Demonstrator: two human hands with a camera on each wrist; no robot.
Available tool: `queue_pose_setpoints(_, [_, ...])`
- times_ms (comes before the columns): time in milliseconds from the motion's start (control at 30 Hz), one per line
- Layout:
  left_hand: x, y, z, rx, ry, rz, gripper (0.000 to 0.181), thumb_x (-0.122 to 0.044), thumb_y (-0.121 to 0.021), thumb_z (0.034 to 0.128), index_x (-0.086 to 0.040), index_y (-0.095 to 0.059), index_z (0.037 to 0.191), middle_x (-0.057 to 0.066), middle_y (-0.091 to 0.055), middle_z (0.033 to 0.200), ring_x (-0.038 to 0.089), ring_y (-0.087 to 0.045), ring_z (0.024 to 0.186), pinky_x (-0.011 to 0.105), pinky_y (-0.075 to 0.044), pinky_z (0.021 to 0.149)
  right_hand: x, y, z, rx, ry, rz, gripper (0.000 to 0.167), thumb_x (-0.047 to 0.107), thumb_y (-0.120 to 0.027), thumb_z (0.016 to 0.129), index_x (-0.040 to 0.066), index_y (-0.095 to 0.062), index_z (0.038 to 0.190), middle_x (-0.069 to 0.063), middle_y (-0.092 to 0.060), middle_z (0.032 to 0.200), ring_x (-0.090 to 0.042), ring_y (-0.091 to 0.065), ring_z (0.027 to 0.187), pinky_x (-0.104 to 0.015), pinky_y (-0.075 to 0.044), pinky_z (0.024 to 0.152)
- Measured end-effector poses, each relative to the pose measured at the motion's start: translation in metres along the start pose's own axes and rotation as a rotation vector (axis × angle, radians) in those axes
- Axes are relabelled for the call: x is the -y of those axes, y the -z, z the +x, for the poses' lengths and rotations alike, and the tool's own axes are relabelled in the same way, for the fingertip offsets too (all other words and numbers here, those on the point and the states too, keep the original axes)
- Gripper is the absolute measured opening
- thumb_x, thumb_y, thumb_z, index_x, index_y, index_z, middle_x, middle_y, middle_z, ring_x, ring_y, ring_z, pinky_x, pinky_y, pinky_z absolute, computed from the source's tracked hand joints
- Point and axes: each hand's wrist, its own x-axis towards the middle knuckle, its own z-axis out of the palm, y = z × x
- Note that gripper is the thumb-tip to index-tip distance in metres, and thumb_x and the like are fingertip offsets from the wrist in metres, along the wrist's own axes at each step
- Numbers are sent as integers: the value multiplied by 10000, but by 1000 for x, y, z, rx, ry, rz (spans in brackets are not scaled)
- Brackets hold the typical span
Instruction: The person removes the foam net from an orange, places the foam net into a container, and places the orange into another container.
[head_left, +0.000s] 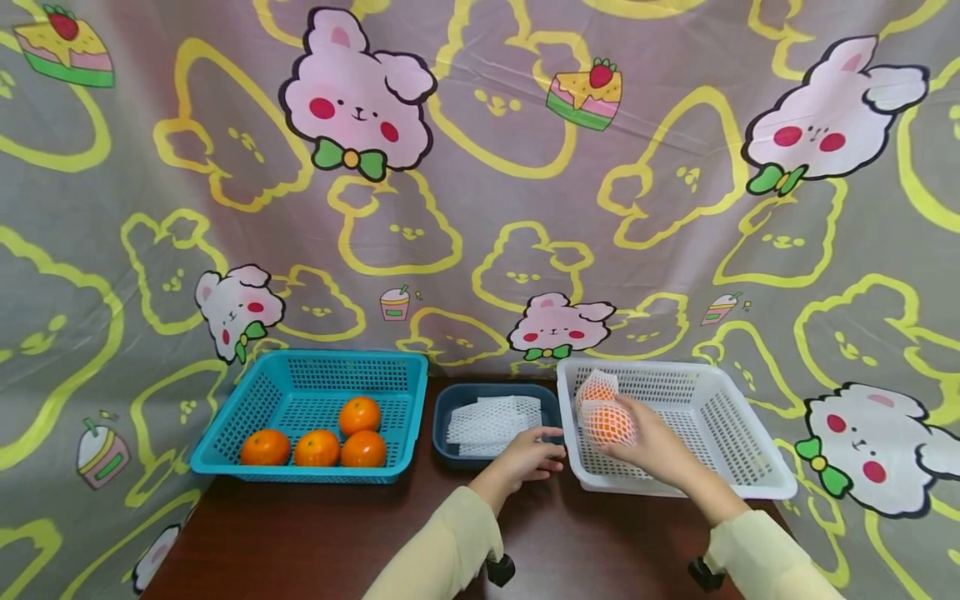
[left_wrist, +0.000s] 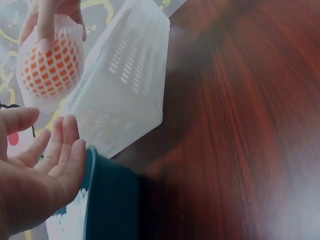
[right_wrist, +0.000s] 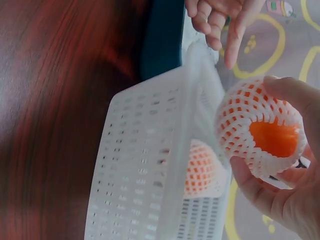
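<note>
Four bare oranges (head_left: 317, 448) are left in the left basket (head_left: 300, 476); one netted orange (right_wrist: 202, 170) is set in the right basket (head_left: 753, 433), another (head_left: 609, 423) is held by the right hand (head_left: 654, 443); the left hand (head_left: 525, 458) is loosely spread.

Four bare oranges (head_left: 317, 448) at 8 o'clock plus two netted oranges (head_left: 610, 423) over at 4, so six total. Baskets? Two: one teal basket (head_left: 307, 406) at 8, one white basket (head_left: 723, 412) at 4. Just one blue tray (head_left: 465, 461), 6 o'clock. Foam nets (head_left: 495, 423) in it overlap, can't count those tbh. One desk (head_left: 337, 533).
</note>
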Motion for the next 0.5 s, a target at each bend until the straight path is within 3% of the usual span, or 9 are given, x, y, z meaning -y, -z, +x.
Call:
queue_pose_setpoints(200, [-1, 19, -6, 26, -45, 16, 409, -145, -628, 986, -29, -591, 1377, 97, -730, 1083, 125, -699, 822, 282, -539, 713, 14, -5, -1, -47, 0, 62, 905, 285, -890, 798, -71, -395, 1467, -302, -532, 1354, -432, -567, 1160, -606, -474, 951])
queue_pose_setpoints(500, [-4, 42, -19, 26, -37, 71, 382, -206, -637, 1000, -55, -628, 1350, 139, -723, 1117, 153, -714, 869, 312, -559, 739, 32, -21, -6, -34, 65, 170, 819, 236, -912, 783, -12, -446, 1408, -214, -589, 1270, -322, -616, 1057, -495, -528, 876])
